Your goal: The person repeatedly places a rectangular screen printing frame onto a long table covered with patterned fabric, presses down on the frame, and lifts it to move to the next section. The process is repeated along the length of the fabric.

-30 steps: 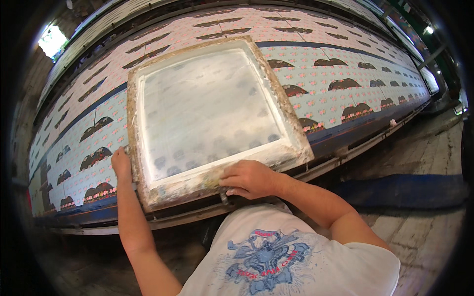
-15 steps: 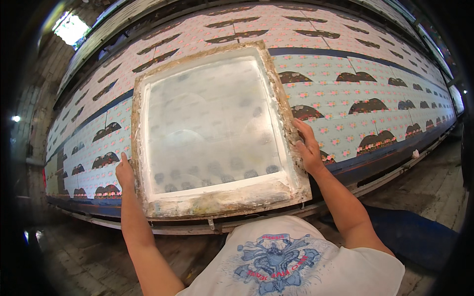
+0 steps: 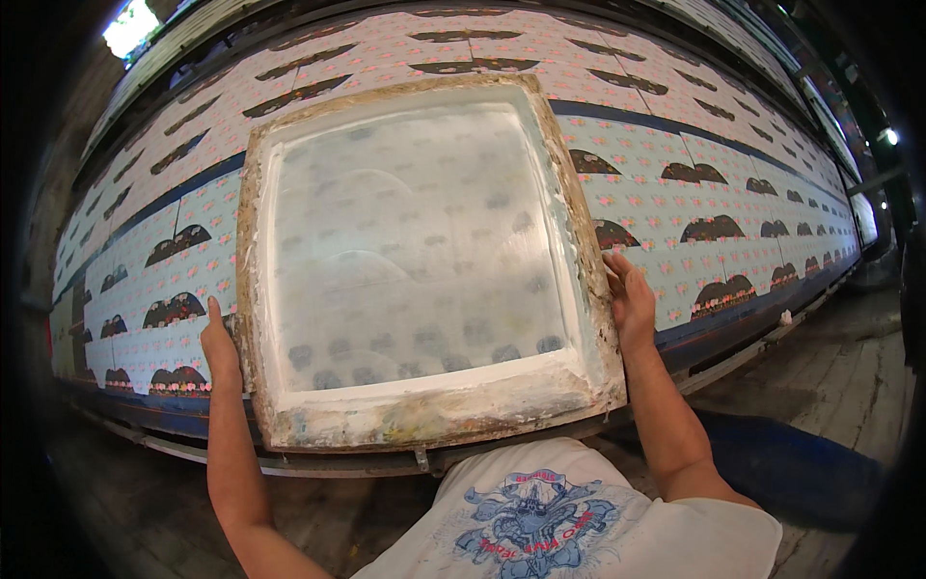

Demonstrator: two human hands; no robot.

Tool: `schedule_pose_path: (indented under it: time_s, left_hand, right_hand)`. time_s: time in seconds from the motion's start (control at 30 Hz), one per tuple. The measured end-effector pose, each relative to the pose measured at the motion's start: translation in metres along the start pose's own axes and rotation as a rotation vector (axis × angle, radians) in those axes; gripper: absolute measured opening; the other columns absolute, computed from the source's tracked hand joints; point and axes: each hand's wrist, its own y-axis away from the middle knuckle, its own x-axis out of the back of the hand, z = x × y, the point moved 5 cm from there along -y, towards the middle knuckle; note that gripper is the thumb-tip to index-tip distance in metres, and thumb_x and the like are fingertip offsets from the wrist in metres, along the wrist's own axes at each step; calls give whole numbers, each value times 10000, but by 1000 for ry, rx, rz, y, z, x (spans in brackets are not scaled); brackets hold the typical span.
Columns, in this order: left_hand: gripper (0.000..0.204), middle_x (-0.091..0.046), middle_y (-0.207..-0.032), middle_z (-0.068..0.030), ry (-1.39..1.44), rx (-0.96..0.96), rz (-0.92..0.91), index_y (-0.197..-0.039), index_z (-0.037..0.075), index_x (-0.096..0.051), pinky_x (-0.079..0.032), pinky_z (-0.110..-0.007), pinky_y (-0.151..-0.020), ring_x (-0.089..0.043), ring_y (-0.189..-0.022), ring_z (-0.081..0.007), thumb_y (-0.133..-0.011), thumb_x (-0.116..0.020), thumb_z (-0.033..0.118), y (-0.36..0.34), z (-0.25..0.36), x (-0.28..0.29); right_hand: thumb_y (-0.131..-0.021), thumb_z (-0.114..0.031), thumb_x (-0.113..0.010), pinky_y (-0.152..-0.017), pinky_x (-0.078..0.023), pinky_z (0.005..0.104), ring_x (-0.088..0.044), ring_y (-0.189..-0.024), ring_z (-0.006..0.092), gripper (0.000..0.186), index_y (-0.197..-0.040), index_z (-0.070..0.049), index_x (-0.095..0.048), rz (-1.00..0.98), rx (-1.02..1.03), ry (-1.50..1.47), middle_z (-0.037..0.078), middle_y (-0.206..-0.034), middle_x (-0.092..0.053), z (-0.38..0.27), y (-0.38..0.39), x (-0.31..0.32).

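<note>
A large screen-printing frame [image 3: 439, 415] is held in front of me, over the printed cloth. Its wooden border is crusted with dried, pale and brownish residue, and the pale, see-through mesh [image 3: 415, 251] shows blurred dark shapes. My left hand [image 3: 222, 347] grips the left side near the lower corner, thumb pointing up, the other fingers mostly hidden. On the opposite side, my right hand [image 3: 632, 307] holds the right edge with curled fingers. Pale blue cloth [image 3: 714, 198] with small pink flowers and dark scalloped shapes lies beside and behind the frame.
Pink printed cloth [image 3: 540, 48] covers the far part of the long table, beyond a dark blue strip [image 3: 666, 121]. A rail [image 3: 714, 359] runs along the near edge. Dark blue material [image 3: 791, 463] lies at the lower right, by the worn floor [image 3: 839, 367].
The frame has come lower and appears larger, its left side shifted left and its right side shifted right. Both hands have moved with it, still gripping its sides.
</note>
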Motion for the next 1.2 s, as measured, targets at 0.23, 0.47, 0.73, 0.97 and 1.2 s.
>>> schedule_pose_path:
  time_s: [0.23,0.47,0.73,0.97,1.2]
  left_hand:
    - [805,-639,-896,-79,-12,-79,-81,-937,-38,-720,-461,-418,-767,-538,-796,-230,-1066,-545,738,-38,-12,-1]
    - [995,-710,-1271,-204,126,-63,-56,-1353,-76,-662,-527,-478,-1048,-688,-1160,-334,-971,-581,839,-56,-15,18]
    - [1173,-680,-1327,-278,309,65,-277,-1386,-151,-619,-508,-511,-1100,-670,-1237,-387,-918,-541,922,-1,16,-8]
    - [947,-757,-901,-140,491,18,-500,-955,-34,-767,-577,-428,-919,-736,-873,-286,-951,-538,885,-13,11,-35]
    - [899,-756,-878,-108,600,26,-541,-931,-5,-770,-584,-383,-885,-732,-862,-251,-959,-556,868,-43,-1,-40]
  right_hand:
    - [-1141,-420,-569,-1118,-507,414,-645,-1218,244,583,-1544,1,-559,-95,129,-125,142,-1502,-629,-34,2,-21]
    - [-1139,-372,-580,-1051,-512,364,-658,-1191,203,575,-1585,-11,-532,-168,109,-132,114,-1504,-627,-71,0,-46]
    - [-1106,-340,-647,-1051,-511,316,-662,-1199,138,547,-1510,27,-624,-145,195,123,103,-1359,-726,-142,19,-45]
    - [-1094,-414,-626,-1022,-549,334,-687,-1188,162,594,-1493,26,-624,-206,227,287,110,-1372,-707,-135,33,-68]
    - [-1068,-525,-578,-1021,-519,366,-628,-1198,214,648,-1492,-38,-634,-106,134,419,82,-1425,-637,-121,36,-90]
